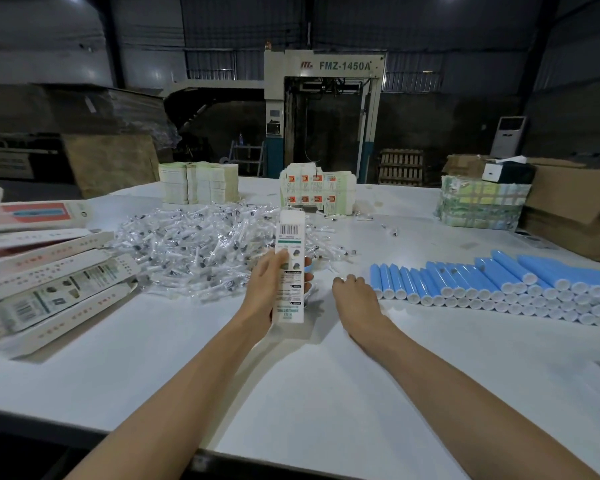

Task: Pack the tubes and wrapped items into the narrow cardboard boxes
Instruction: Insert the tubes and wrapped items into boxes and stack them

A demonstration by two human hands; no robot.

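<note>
My left hand (pixel 265 289) grips a narrow white cardboard box (pixel 290 251) with a barcode, held upright above the white table (pixel 291 375). My right hand (pixel 355 294) reaches forward just left of the blue tubes (pixel 499 285), fingers curled down at the table; whether it holds anything is hidden. The tubes lie in stacked rows with white caps facing me. A heap of clear-wrapped items (pixel 201 244) spreads behind and left of the box.
Packed narrow boxes (pixel 49 282) are piled at the left edge. Stacks of flat cartons (pixel 198 181), (pixel 317 192) and a wrapped bundle (pixel 482 202) stand at the table's back. Brown cardboard (pixel 575 209) sits far right. A large machine (pixel 326 109) stands behind.
</note>
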